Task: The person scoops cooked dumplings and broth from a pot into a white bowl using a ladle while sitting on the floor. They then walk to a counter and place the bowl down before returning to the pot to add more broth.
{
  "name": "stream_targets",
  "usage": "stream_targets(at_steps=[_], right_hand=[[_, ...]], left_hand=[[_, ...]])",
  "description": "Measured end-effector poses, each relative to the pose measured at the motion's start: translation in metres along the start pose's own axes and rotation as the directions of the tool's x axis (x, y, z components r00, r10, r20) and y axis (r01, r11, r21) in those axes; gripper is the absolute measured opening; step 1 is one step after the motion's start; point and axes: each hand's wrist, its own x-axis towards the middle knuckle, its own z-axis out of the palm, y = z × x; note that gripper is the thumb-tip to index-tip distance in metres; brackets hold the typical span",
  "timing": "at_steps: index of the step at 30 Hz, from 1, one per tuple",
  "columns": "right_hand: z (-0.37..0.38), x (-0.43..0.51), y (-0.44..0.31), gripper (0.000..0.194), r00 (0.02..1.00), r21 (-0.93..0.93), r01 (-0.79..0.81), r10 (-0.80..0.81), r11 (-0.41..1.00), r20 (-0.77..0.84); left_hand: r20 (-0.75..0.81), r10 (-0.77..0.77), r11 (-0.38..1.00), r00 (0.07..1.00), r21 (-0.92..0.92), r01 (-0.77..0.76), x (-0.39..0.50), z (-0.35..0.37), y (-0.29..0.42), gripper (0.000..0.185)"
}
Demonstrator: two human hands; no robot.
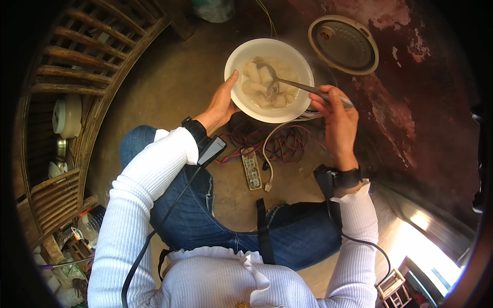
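A white bowl [234,92] holds a pale soup with chunks [265,75] in it, some whitish and thick, others brownish like meat. My left hand [220,102] grips the bowl's left side, its thumb over the rim and the other fingers hidden beneath. In my right hand [339,115] is the handle of a metal spoon [296,85], which slants in over the bowl's right rim. The spoon's head rests among the chunks near the middle of the soup.
Below the bowl, a power strip [251,169] and tangled wires [287,144] lie on the floor. A round cooker lid [344,45] rests at the upper right, against a stained reddish surface [404,96]. Along the left stands a slatted wooden cabinet [77,73] with a white pot [69,115] inside.
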Motion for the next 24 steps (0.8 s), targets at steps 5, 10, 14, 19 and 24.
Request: stream_targets(at_steps=[5, 10, 14, 19, 24], right_hand=[[0.022, -0.017, 0.010, 0.023, 0.971, -0.250, 0.150, -0.096, 0.957, 0.218], [0.016, -0.029, -0.006, 0.018, 0.744, -0.541, 0.657, -0.337, 0.524, 0.577], [-0.010, -0.022, -0.022, 0.016, 0.719, -0.569, 0.693, -0.484, 0.443, 0.499], [-0.054, 0.004, -0.008, 0.012, 0.828, -0.617, 0.530, -0.510, 0.582, 0.231], [-0.084, 0.013, 0.020, 0.017, 0.933, -0.721, 0.342, -0.312, 0.603, 0.181]], left_hand=[[0.004, -0.007, 1.000, 1.000, 0.019, 0.007, -0.001, 0.003, -0.002, 0.064], [-0.006, -0.001, 1.000, 1.000, 0.023, 0.001, -0.003, 0.002, -0.004, 0.066], [-0.039, 0.012, 1.000, 0.999, 0.011, -0.011, -0.002, -0.003, -0.005, 0.068], [-0.096, 0.028, 1.000, 0.995, 0.004, -0.028, -0.001, -0.011, -0.003, 0.071], [-0.162, 0.060, 0.998, 0.985, 0.011, -0.058, -0.004, -0.016, 0.004, 0.071]])
